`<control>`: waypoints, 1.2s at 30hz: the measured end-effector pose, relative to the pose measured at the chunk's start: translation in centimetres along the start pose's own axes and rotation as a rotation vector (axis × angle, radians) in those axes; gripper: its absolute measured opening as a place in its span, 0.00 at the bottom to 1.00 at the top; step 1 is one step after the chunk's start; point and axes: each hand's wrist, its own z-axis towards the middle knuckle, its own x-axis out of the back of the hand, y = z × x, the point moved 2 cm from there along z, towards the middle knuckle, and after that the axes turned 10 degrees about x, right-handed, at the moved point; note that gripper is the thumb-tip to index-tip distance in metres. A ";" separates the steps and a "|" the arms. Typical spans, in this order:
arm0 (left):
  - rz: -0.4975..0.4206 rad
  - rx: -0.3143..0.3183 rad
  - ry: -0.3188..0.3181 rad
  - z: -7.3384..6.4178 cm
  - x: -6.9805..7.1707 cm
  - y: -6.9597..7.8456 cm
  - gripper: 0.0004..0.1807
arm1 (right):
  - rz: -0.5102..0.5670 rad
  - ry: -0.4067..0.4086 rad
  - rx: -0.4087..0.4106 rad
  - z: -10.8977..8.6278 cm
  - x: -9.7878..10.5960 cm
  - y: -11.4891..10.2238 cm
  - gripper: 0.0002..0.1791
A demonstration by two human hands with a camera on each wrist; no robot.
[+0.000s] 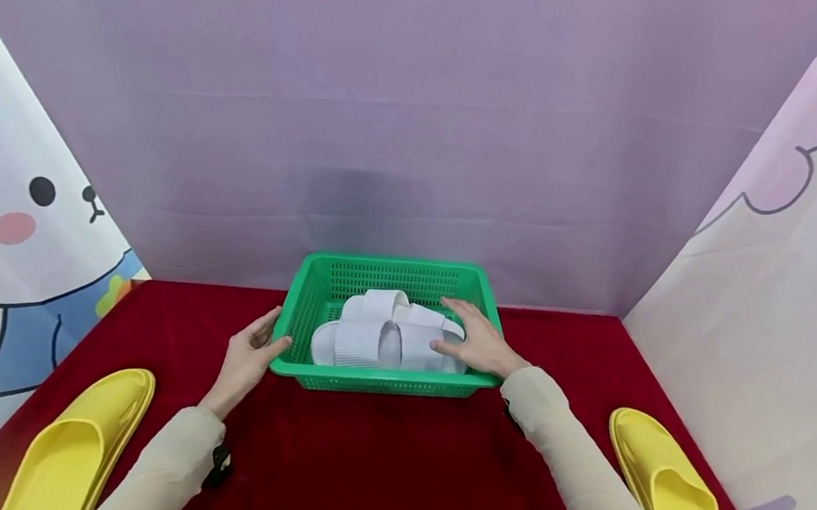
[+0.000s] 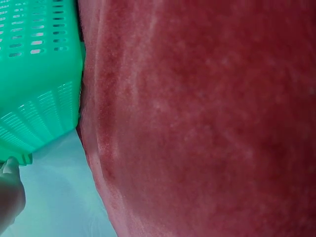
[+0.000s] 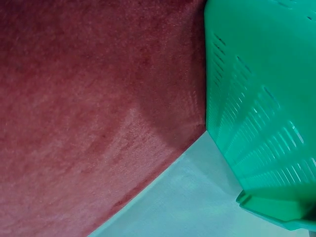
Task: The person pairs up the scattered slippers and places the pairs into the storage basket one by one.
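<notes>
Left hand (image 1: 245,361) at side, fingers pinching green basket (image 1: 382,375); right hand (image 1: 480,342) over white slippers (image 1: 358,344), fingers spread.

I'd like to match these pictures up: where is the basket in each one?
Head: the basket is central, just below the middle.
Left wrist: the basket fills the upper left, cut off by the edges.
Right wrist: the basket fills the right side, also cut off.
Shared landmark: the red cloth.

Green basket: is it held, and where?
Left grip holds the basket by its left rim; right grip is spread over the white slippers, no clear hold.
</notes>
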 end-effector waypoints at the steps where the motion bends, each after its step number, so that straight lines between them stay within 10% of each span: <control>1: -0.002 0.003 -0.001 0.0 0.0 -0.1 0.34 | 0.001 -0.002 -0.003 0.0 -0.1 0.0 0.44; 24: 0.107 -0.015 -0.029 -0.1 0.6 0.1 0.37 | -0.047 0.033 0.032 -0.1 0.5 -0.3 0.36; 29: 0.341 -0.073 -0.038 -1.3 2.9 1.4 0.33 | -0.059 0.036 -0.003 -0.9 2.6 -0.2 0.38; 36: 0.848 -0.312 -0.032 -5.5 8.0 4.0 0.26 | -0.145 -0.005 0.013 -5.1 7.4 -0.6 0.39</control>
